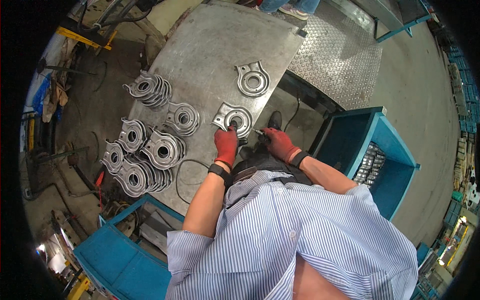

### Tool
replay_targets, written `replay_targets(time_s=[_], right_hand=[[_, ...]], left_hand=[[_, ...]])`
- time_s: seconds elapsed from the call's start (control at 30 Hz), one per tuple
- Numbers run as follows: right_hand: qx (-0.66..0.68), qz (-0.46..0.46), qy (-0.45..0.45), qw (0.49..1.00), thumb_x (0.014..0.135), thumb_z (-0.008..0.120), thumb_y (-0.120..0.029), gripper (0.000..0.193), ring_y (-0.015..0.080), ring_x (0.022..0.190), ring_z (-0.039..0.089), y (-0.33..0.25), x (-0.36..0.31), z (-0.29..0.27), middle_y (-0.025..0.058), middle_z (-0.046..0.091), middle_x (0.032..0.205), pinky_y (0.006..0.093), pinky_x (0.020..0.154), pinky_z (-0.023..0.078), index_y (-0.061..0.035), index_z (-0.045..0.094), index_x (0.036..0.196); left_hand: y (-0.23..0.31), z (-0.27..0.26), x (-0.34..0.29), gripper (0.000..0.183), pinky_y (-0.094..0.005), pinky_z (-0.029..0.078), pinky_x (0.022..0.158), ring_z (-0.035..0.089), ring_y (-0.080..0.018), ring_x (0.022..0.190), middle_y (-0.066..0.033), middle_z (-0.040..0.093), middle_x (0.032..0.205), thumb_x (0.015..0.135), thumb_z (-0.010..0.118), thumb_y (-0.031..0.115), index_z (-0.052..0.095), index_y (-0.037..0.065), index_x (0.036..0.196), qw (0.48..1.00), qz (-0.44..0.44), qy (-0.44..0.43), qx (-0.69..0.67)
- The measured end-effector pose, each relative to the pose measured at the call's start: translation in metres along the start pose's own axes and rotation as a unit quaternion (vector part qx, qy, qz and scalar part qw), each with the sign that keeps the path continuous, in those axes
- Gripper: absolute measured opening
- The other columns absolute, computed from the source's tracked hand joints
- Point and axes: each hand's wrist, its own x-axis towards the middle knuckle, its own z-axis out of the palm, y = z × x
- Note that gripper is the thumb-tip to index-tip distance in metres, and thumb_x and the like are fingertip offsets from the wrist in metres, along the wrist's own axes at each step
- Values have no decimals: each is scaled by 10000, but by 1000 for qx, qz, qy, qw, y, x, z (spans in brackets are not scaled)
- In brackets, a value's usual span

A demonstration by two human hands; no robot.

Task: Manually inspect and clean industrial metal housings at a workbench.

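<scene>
A stamped metal bracket [226, 113] with a round centre hole lies at the table's right edge. My left hand [227, 145], in a red glove with black fingertips, is closed on its near rim, a finger at the hole. In a matching glove, my right hand [280, 144] is closed around a hand tool with a slim metal tip [257, 131]. That tip points at the bracket's right rim; whether they touch I cannot tell. The tool's body is mostly hidden in my fingers. Farther back on the table lies a similar bracket [253, 79], apart from both hands.
Several stacks of brackets [162, 150] stand along the left of the metal table [220, 35]. A dark cable [177, 182] curves across its near part. At right is a blue bin [387, 165] with metal parts; a blue container [125, 250] stands near left. A person's shoes [294, 12] show beyond the table.
</scene>
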Motion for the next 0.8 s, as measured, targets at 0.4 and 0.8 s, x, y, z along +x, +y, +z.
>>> replay_targets(time_s=[0.4,0.8], right_hand=[[31,3,4,1000,762,642,-122,392,374,963,599,2,3,1,189,625,1045,407,820,485,-45,580,1141],[76,82,40,993,788,644,-114,347,366,979,604,-4,5,-19,186,629,1059,393,827,493,-56,595,1126]], left_hand=[[-13,7,3,476,-485,442,707,582,-469,857,-330,602,862,813,647,362,614,-113,818,999,12,39,-14],[-19,-80,8,385,-406,459,732,635,-348,809,-229,663,850,864,630,311,638,-67,933,974,17,133,-182]])
